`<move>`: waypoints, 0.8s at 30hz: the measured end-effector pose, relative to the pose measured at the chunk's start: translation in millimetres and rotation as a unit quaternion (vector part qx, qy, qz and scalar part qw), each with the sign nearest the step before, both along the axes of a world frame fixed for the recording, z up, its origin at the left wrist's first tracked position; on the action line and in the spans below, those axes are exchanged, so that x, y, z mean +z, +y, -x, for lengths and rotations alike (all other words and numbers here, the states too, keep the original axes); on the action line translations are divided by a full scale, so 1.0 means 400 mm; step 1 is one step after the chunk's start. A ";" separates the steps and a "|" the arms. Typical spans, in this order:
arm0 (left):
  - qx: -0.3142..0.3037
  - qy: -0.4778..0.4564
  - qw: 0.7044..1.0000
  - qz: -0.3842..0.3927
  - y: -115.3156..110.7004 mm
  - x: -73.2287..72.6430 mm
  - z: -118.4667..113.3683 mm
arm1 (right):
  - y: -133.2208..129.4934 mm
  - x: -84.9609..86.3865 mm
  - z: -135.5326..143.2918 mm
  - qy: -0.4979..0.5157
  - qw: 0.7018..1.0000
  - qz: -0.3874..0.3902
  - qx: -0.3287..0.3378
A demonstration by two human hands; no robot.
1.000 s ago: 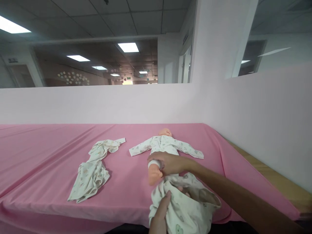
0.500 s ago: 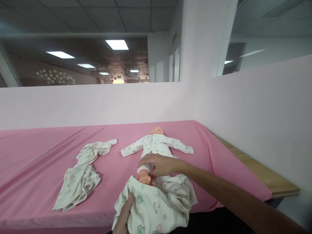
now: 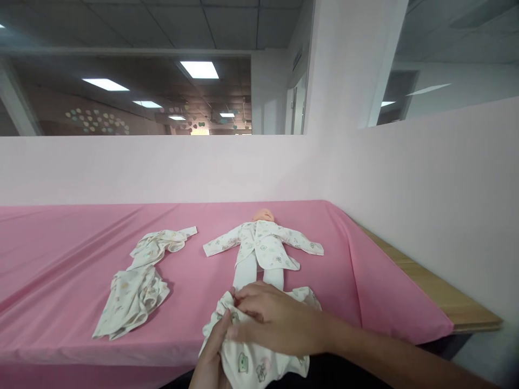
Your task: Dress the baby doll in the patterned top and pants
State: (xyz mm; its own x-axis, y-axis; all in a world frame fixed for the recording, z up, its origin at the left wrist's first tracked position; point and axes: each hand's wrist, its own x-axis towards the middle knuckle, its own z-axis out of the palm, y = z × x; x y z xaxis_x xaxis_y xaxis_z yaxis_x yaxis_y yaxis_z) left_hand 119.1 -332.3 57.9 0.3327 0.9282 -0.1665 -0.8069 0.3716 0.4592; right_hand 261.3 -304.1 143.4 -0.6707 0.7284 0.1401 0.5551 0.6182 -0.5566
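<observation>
A baby doll (image 3: 264, 215) lies on its back on the pink cloth, head toward the wall, wearing a white patterned jacket (image 3: 265, 246) with both sleeves spread. White leggings (image 3: 245, 271) cover its legs, which point toward me. Patterned white pants (image 3: 259, 364) are bunched around the doll's lower legs at the table's front edge. My left hand (image 3: 213, 351) grips the pants on their left side. Over their upper edge, my right hand (image 3: 279, 319) is closed on the same fabric beside the left fingertips. The doll's feet are hidden by the cloth and my hands.
Crumpled patterned baby clothes (image 3: 135, 297) lie to the left on the pink-covered table (image 3: 73, 259). A bare wooden board edge (image 3: 438, 294) shows at the right. A white wall (image 3: 162, 170) with windows stands behind.
My right hand has moved from the doll's lower leg onto the pants. The doll's foot, visible before, is now covered by the pants. The jacket's lower part hangs more open over the leggings.
</observation>
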 end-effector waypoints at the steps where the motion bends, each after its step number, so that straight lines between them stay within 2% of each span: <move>1: 0.000 -0.003 1.000 0.001 0.002 -0.003 -0.001 | -0.013 -0.008 0.004 -0.001 1.000 0.002 -0.001; 6: 0.001 -0.016 1.000 0.016 0.006 -0.014 -0.008 | -0.042 -0.073 0.029 -0.048 0.999 -0.010 -0.023; 8: -0.004 -0.027 1.000 0.016 0.005 -0.017 -0.009 | -0.043 -0.087 0.035 -0.034 0.998 0.003 -0.052; 12: 0.004 -0.043 0.999 0.014 0.000 -0.015 -0.015 | -0.035 -0.072 0.032 0.024 0.992 0.033 -0.123; 15: 0.012 -0.045 0.999 0.005 -0.006 -0.005 -0.023 | -0.022 -0.049 0.024 0.025 0.986 0.048 -0.157; 20: 0.024 -0.029 0.999 -0.006 -0.011 0.002 -0.028 | 0.004 -0.038 0.013 0.040 0.982 0.098 -0.155; 24: 0.026 0.002 0.999 -0.047 -0.016 -0.008 -0.023 | 0.013 -0.042 0.007 0.044 0.981 0.097 -0.165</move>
